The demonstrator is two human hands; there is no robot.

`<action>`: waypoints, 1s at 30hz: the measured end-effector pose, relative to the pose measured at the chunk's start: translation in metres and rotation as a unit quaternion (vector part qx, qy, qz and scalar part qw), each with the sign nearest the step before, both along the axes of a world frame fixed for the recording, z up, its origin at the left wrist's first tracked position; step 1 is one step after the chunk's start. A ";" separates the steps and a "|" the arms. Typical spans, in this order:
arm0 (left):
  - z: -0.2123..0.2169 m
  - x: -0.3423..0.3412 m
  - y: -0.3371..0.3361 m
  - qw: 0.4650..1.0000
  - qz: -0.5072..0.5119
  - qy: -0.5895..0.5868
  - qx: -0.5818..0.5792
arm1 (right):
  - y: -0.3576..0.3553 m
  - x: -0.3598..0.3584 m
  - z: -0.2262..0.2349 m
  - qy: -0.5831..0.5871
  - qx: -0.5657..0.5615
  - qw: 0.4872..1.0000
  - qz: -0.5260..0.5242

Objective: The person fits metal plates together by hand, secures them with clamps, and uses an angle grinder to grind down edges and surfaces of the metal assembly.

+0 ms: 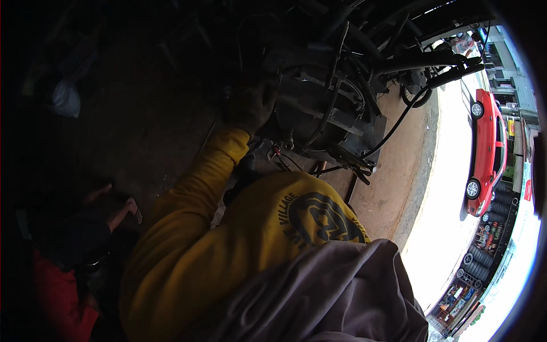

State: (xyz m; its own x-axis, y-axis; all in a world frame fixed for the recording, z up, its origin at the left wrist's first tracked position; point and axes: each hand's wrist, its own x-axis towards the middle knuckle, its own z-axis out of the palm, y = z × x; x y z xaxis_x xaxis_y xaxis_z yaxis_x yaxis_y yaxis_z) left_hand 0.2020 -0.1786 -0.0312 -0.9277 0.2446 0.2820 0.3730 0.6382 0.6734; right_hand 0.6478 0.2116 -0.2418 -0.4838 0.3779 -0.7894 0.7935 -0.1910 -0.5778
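My left hand reaches up and forward out of a yellow sleeve into deep shade. It looks closed, its knuckles bent against the left side of a dark machine. Whatever it grips there is lost in the dark. The machine carries a rounded metal body, bars and several black hoses. One black cable curves out from it to the right. Small red-ended wires hang below, near my yellow shirt. My right hand does not show.
A person in dark clothes with a red garment is low at the left. A pale plastic bag lies in the shade beyond. Brown ground borders a bright road, where a red car stands. Stacked tires line the far side.
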 end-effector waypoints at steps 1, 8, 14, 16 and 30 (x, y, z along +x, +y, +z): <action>-0.003 -0.001 0.001 1.000 0.010 0.009 -0.016 | 0.004 0.003 -0.001 -0.001 0.003 1.000 0.000; -0.007 -0.001 -0.003 0.999 0.007 0.039 -0.024 | -0.011 -0.016 0.007 -0.034 0.023 0.999 0.017; -0.009 -0.003 0.000 0.999 0.011 0.024 -0.022 | -0.024 -0.016 0.010 -0.020 0.043 0.999 0.013; -0.015 -0.003 -0.002 0.998 0.021 0.052 -0.042 | -0.031 -0.020 0.014 -0.019 0.064 0.997 0.032; -0.014 -0.004 0.000 1.000 -0.024 0.000 -0.017 | -0.051 -0.030 0.033 -0.048 0.052 0.997 0.007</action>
State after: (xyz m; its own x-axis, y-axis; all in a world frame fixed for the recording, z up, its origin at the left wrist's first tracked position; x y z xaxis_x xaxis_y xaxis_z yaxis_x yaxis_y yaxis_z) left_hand 0.1976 -0.1789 -0.0454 -0.9146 0.2986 0.2728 0.4040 0.6423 0.6513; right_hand 0.6182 0.1610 -0.2083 -0.4134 0.4535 -0.7896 0.8484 -0.1229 -0.5148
